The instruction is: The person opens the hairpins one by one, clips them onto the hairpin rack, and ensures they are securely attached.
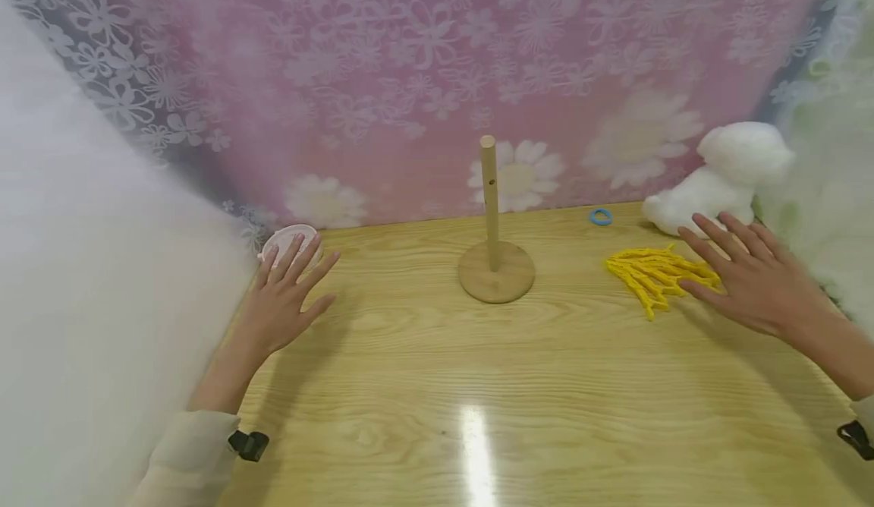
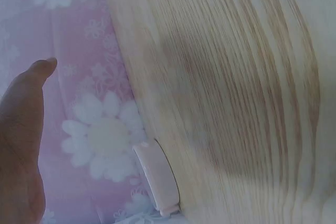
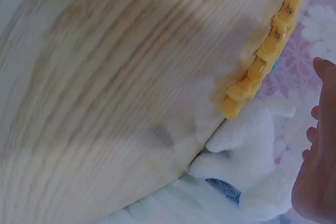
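My left hand [image 1: 276, 306] hovers with spread fingers at the table's left side and holds nothing. Its fingertips overlap a pale pink round, shallow piece [image 1: 293, 241] in the head view; the left wrist view shows the piece's curved side wall [image 2: 159, 177]. At the right, my other hand [image 1: 761, 279] is spread above the table, also with nothing in it. Nearest to it lies a bundle of yellow branching strips [image 1: 645, 268], partly covered by its fingers in the head view. Small metal bits show along the yellow bundle [image 3: 262, 59] in the right wrist view.
A wooden stand [image 1: 496, 275] with a round base and upright rod is at the back middle. Further right lie a small blue ring [image 1: 601, 217] and a white plush toy [image 1: 696, 196]. Flowered pink cloth [image 1: 382, 127] hangs behind the wooden table [image 1: 410, 370].
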A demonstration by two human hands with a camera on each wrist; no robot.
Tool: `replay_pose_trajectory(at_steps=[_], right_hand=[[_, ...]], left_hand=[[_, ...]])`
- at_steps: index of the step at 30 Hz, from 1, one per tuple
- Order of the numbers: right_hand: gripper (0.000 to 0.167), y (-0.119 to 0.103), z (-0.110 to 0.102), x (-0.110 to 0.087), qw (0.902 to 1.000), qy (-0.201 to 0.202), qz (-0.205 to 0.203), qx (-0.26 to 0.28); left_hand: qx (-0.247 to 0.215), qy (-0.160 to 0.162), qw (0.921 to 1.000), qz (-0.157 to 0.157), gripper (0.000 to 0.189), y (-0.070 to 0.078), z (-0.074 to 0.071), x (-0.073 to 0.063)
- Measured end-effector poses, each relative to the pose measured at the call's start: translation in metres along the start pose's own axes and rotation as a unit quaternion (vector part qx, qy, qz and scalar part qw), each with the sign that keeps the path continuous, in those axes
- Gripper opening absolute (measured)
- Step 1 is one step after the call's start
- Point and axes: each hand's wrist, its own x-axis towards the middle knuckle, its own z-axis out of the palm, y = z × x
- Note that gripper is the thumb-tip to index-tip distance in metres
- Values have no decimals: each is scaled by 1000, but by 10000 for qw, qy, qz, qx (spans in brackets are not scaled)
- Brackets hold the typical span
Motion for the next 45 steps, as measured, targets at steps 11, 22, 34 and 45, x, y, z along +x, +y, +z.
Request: replay_pose_trajectory(at_steps=[11,22,34,45], right_hand=[[84,-32,0,4,9480,-492,1100,2944],[71,-67,-5,6,8596,-1090,2078,4538],[53,-84,6,-1,8656,-1077,2898,3939],[24,-92,14,4,9185,-336,2370,3147]], left_hand=[[-1336,-511,9884,-507,71,35,19,31],[-3206,-773,9400,-871,70,82,67,74],[-4079,-1690,8910,-1057,81,126,103,129],[-4200,-1672,8893,-694,95,137,136,155]])
